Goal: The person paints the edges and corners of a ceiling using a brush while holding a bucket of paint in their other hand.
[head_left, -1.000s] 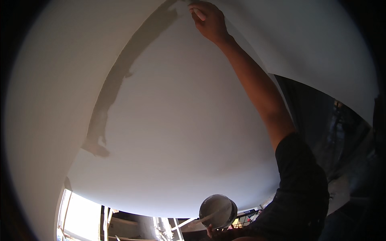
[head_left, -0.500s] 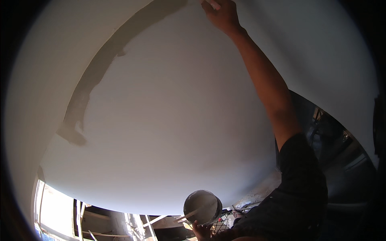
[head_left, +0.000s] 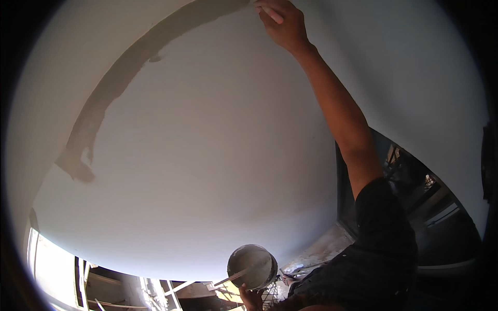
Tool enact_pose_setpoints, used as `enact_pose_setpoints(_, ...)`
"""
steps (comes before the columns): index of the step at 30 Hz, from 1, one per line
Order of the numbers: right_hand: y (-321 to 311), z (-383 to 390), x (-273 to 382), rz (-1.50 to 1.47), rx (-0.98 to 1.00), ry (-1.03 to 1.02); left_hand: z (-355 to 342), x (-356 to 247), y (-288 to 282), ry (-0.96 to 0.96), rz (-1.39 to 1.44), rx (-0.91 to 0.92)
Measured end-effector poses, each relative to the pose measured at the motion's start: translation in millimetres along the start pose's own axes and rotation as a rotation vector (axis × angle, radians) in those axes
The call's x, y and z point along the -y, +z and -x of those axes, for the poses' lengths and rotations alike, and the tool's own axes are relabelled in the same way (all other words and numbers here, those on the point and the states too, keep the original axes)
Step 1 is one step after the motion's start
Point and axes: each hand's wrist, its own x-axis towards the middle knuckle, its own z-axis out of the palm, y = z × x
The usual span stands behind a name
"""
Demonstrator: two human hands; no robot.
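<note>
My right hand (head_left: 284, 25) is raised overhead against the white ceiling (head_left: 218, 155), fingers closed on a pale flat tool (head_left: 270, 12) at the upper end of a grey wet band of filler (head_left: 119, 78). That band curves down to the left and ends in a wider blob. Low in the view, my left hand (head_left: 251, 298) holds a round pan (head_left: 252, 265) of grey compound from underneath. A thin flat blade (head_left: 232, 278) sticks out of the pan to the left.
A bright window opening (head_left: 47, 264) lies at the lower left, with metal bars (head_left: 171, 288) beside it. A dark doorway (head_left: 415, 202) opens at the right, behind my black sleeve (head_left: 386, 243). Rubble-strewn floor (head_left: 316, 254) shows far below.
My right hand has stayed at the top end of the grey band with small shifts. The view has swung, and the pan has moved slightly right in the picture.
</note>
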Motion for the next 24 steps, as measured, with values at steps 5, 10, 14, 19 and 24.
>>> enact_pose_setpoints(5, 1.0, -1.6, 6.1, 0.061, -0.075, -0.169, 0.1, -2.7, -2.0, 0.011, 0.009, -0.002)
enact_pose_setpoints(10, 10.5, 8.8, 29.9, -0.031, 0.022, -0.084, 0.3, 0.2, -1.9, 0.004, 0.013, 0.003)
enact_pose_setpoints(14, 1.2, -3.6, 25.7, 0.001, -0.088, -0.042, 0.3, -0.7, -3.4, 0.010, 0.023, 0.000)
enact_pose_setpoints(19, 0.7, -3.2, 23.3, -0.062, -0.059, -0.050, 1.9, 9.0, -0.1, -0.015, 0.047, 0.001)
enact_pose_setpoints(24, -3.3, -12.1, -0.5, -0.015, -0.180, 0.158, -0.8, 9.2, -1.7, -0.033, 0.048, -0.004)
